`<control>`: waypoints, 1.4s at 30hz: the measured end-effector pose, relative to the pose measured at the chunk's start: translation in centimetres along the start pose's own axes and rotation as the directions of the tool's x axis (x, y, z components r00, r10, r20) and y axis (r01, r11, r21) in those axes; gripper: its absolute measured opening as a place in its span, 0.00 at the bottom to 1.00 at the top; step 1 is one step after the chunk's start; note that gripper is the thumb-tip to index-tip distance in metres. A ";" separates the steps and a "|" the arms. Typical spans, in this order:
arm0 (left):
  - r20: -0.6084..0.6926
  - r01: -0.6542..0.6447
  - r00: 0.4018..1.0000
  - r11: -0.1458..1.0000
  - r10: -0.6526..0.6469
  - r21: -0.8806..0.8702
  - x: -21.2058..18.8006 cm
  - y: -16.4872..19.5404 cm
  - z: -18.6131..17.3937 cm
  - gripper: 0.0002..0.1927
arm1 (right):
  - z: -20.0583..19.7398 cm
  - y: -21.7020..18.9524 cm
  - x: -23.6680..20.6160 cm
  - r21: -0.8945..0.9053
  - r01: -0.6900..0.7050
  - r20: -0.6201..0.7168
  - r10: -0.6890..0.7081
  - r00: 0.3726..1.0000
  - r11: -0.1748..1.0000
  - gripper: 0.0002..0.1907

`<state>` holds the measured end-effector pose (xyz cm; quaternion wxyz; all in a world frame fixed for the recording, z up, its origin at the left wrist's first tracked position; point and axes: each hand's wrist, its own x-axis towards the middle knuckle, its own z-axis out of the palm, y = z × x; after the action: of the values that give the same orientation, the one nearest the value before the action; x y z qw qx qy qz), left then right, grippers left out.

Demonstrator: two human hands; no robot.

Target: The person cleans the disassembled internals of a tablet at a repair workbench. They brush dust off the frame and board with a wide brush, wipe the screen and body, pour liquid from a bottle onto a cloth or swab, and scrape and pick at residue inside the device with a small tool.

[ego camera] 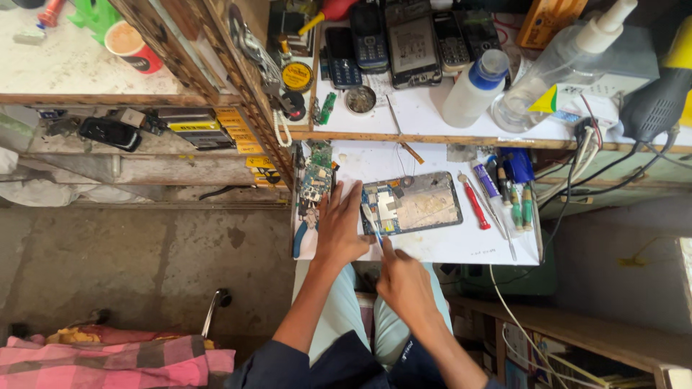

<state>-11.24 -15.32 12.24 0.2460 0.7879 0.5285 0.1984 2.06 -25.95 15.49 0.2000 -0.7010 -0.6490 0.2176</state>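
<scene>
The opened grey phone with its back cover off (412,204) lies on the white tabletop (447,245), blue circuit board exposed; the left hand (339,227) presses flat and open beside it while the right hand (404,282) grips a thin blue-handled tool (373,222) on the board. The tool's tip and the small board parts are too tiny to make out, so how much disassembly remains is unclear.

The left hand (340,227) covered the opened phone's (411,204) near edge; the circuit-board parts were too small to make out.
</scene>
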 end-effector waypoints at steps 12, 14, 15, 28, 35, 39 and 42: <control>-0.008 -0.004 1.000 0.999 0.004 -0.041 0.1 0.0 -0.3 0.61 | 0.2 0.7 2.1 -0.007 -0.003 -0.046 0.003 0.999 1.000 0.25; 0.000 0.004 1.000 0.998 -0.004 -0.059 0.2 0.0 -0.3 0.60 | 0.4 0.9 3.9 0.013 0.018 -0.070 -0.017 0.997 1.000 0.27; 0.001 0.005 1.000 0.999 -0.005 -0.051 0.3 -0.1 -0.3 0.61 | 0.6 1.0 4.7 0.021 0.036 -0.087 -0.035 0.996 0.999 0.27; 0.075 0.068 0.995 0.998 -0.069 0.007 0.4 0.2 -0.2 0.64 | 0.6 2.7 4.8 0.035 -0.102 -0.139 0.106 0.985 0.994 0.23; 0.064 0.047 0.997 0.999 -0.046 -0.003 0.3 0.2 -0.2 0.64 | 0.5 3.2 5.2 0.090 -0.079 -0.165 0.093 0.982 0.993 0.23; 0.065 0.048 0.997 0.999 -0.048 0.001 0.3 0.4 -0.3 0.64 | -0.1 3.1 4.8 0.014 0.039 -0.127 -0.037 0.991 0.999 0.15; 0.057 0.026 0.998 1.000 -0.026 -0.006 0.3 0.4 -0.2 0.64 | -0.6 3.1 4.7 0.132 -0.036 -0.093 0.049 0.995 0.991 0.21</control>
<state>-10.97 -15.13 12.68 0.2660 0.7854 0.5310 0.1745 5.25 -21.53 14.00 0.2715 -0.7098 -0.6079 0.2300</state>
